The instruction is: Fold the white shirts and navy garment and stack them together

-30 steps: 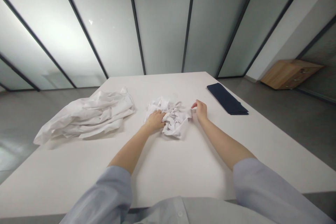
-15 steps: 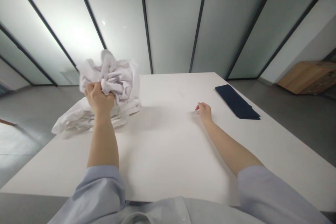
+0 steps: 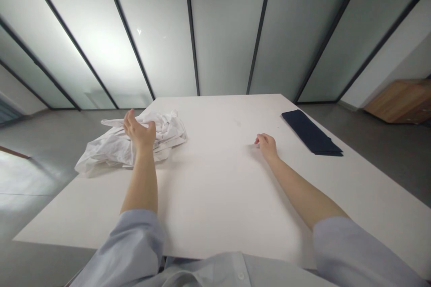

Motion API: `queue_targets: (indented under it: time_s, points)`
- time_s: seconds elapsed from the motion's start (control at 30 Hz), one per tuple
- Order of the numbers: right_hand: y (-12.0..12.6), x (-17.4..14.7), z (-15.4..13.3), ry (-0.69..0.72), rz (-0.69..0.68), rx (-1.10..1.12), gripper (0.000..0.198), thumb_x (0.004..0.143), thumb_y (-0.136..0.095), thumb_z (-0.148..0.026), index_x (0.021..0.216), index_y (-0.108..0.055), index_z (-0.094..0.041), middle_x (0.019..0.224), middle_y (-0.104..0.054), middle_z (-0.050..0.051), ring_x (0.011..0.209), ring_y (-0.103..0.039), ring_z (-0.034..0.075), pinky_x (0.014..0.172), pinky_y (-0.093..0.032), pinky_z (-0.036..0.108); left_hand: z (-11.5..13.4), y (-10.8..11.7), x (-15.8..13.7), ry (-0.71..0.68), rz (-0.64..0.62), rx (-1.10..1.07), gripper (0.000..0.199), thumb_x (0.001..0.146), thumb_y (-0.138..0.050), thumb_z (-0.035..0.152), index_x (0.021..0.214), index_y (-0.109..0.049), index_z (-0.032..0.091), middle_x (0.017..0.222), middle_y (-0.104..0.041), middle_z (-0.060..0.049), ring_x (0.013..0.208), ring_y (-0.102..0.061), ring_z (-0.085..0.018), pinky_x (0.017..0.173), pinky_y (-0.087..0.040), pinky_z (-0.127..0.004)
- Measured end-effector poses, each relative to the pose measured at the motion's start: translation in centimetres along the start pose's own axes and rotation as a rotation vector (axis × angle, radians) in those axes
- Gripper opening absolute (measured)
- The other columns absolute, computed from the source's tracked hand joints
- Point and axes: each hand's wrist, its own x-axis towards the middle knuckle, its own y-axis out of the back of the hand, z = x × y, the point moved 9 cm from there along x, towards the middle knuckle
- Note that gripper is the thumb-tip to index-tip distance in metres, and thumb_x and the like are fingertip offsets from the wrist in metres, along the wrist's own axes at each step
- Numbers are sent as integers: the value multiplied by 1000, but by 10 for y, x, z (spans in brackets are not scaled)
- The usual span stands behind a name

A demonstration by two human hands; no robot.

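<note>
Head view showed 1 white table before frosted panels, a white cloth heap at its left edge, partly hidden by the left hand, thumb and fingers apart, the right hand curled, any pinch impossible to tell, navy cloth farther right, and a wooden cabinet cut off.

This looks like an office or a similar workplace room. Behind the counter runs a wall of frosted glass panels in dark frames, as in office partitions. To the right of the counter, beyond smooth grey floor, a wooden cabinet stands by a pale wall. The counter itself is broad, white and plain.
</note>
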Motion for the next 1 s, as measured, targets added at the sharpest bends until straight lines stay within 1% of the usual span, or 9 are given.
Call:
queue_targets:
  time_s: [0.07, 0.13, 0.23, 0.33, 0.4, 0.57, 0.73, 0.87, 1.0]
  points:
    - [-1, 0, 3, -17, -9, 1, 29, 77, -47, -39, 55, -53, -22, 52, -55, 0, 52, -48, 15, 54, -36, 27, 31, -15, -7, -123, -102, -105, 46, 81, -51, 25, 126, -50, 14, 120, -61, -13, 116, -56, -25, 105, -39, -42]
    - [-2, 0, 4, -21, -16, -5, 28, 77, -47, -40, 56, -53, -22, 53, -55, 0, 53, -48, 15, 54, -36, 27, 64, -49, -34, -237, -348, -183, 36, 84, -48, 27, 118, -55, 16, 102, -67, -8, 97, -63, -21, 94, -47, -37]
    - [-3, 0, 3, -8, -28, -24, 28, 76, -47, -40, 56, -54, -21, 53, -55, 0, 53, -47, 15, 54, -35, 27, 105, -101, -103, -446, -686, -142, 32, 84, -53, 30, 113, -60, 17, 106, -67, -9, 100, -63, -22, 94, -48, -37]
    - [-3, 0, 2, 3, -26, -39, 27, 74, -47, -39, 54, -53, -22, 51, -54, -1, 52, -46, 15, 55, -35, 28, 114, -136, -161, -570, -842, -27, 37, 83, -56, 29, 117, -61, 17, 123, -62, -12, 116, -56, -27, 101, -43, -42]
    - [-3, 1, 3, 5, -3, -27, 26, 72, -47, -39, 53, -52, -22, 51, -53, -1, 54, -47, 16, 56, -36, 28, 105, -151, -180, -560, -928, 5, 38, 84, -55, 28, 119, -61, 16, 127, -60, -13, 119, -54, -27, 103, -42, -42]
    - [19, 20, 12, -18, 200, 59, 16, 69, -49, -36, 63, -55, -22, 62, -58, 0, 67, -53, 18, 66, -42, 29, 84, -162, -183, -524, -1001, -50, 37, 85, -52, 29, 116, -63, 14, 127, -61, -14, 119, -55, -26, 105, -41, -38]
    - [85, 47, 31, -84, 394, -197, 24, 74, -44, -32, 82, -62, -18, 82, -64, 8, 82, -56, 23, 77, -44, 36, 81, -163, -183, -525, -990, -55, 36, 84, -51, 30, 115, -64, 16, 128, -60, -13, 121, -54, -26, 107, -39, -40]
    - [139, 54, 43, -29, 321, -822, 41, 75, -52, -30, 110, -66, -14, 123, -58, 20, 117, -46, 36, 95, -34, 51, 81, -163, -184, -524, -987, -56, 36, 85, -50, 31, 115, -64, 18, 129, -60, -12, 120, -54, -26, 106, -40, -40]
    - [174, 49, 82, -254, 161, -1099, 56, 84, -48, -40, 131, -57, -10, 139, -46, 26, 127, -38, 43, 99, -29, 57, 83, -160, -184, -517, -986, -53, 36, 83, -51, 32, 114, -64, 17, 127, -60, -13, 119, -54, -27, 105, -40, -41]
